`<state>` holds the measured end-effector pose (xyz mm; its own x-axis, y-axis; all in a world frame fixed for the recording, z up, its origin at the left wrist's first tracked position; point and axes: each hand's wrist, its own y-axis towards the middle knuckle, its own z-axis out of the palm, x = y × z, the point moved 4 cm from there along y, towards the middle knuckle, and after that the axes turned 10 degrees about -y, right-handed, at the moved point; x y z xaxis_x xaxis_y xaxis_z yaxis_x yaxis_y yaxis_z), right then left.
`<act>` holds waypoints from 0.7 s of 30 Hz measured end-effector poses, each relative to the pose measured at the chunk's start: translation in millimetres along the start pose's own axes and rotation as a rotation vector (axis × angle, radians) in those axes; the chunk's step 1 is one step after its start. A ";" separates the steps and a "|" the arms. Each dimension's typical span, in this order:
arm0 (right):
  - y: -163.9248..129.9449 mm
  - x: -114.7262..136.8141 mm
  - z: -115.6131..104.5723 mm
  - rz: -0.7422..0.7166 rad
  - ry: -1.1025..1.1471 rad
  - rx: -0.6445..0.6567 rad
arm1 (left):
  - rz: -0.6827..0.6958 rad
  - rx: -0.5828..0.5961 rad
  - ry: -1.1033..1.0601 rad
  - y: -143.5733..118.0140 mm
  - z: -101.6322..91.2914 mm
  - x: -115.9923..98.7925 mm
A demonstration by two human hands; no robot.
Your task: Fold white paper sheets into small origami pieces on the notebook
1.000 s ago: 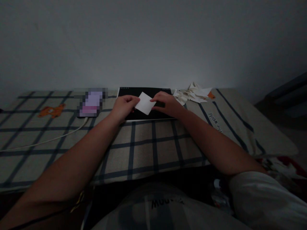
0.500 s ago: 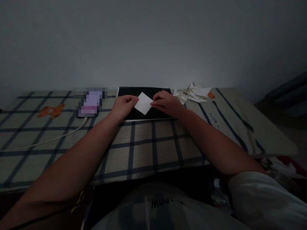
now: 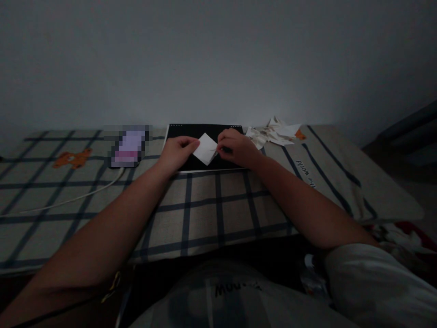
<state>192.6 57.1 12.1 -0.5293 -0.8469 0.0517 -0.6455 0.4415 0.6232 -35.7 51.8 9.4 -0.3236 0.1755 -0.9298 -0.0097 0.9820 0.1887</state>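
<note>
Paper [image 3: 206,148] pinched between both hands' grip.

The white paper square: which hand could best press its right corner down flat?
Probably the right hand: its fingers already pinch that corner of the white paper square, while the left hand grips the opposite edge.

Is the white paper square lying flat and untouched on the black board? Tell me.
No: the left hand and right hand pinch the white paper square at opposite corners above the black board.
</note>
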 end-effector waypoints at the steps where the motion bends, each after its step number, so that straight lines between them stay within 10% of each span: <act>1: -0.1 -0.7 0.8 0.001 0.029 -0.005 | 0.013 -0.002 0.011 -0.4 -0.2 -1.4; 21: -1.2 -2.3 0.9 0.064 0.119 -0.067 | 0.118 -0.011 0.100 -2.7 -1.4 -7.0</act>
<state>194.1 58.8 10.5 -0.4965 -0.8486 0.1824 -0.5722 0.4780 0.6664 -34.7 47.9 15.9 -0.4159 0.2816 -0.8647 0.0238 0.9539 0.2992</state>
